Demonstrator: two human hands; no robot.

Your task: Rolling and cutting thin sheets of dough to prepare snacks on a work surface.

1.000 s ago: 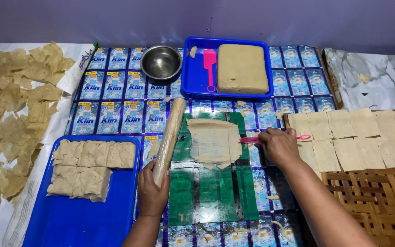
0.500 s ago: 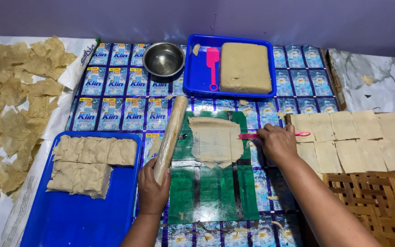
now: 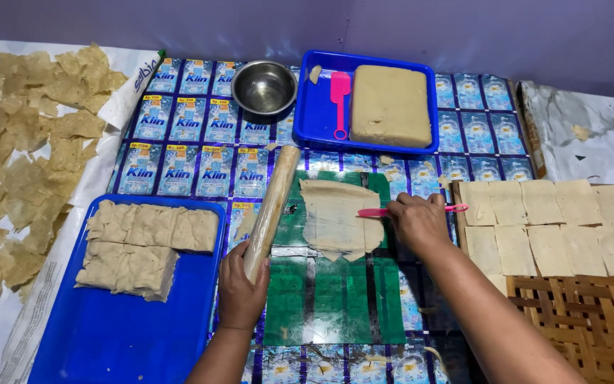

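Little change from half a second back: left hand [image 3: 239, 288] still closed around the near end of the wooden rolling pin [image 3: 271, 210], which lies slanted on the counter [image 3: 200, 153]. Right hand [image 3: 418, 222] still grips the pink knife [image 3: 374, 212], blade on the right edge of the rolled dough sheet [image 3: 335, 217]. Count: two blue trays, near one [image 3: 108, 334] with cut pieces, far one [image 3: 321, 114] with one dough block [image 3: 390, 105] and one pink scraper [image 3: 340, 99]; one steel bowl [image 3: 264, 86].
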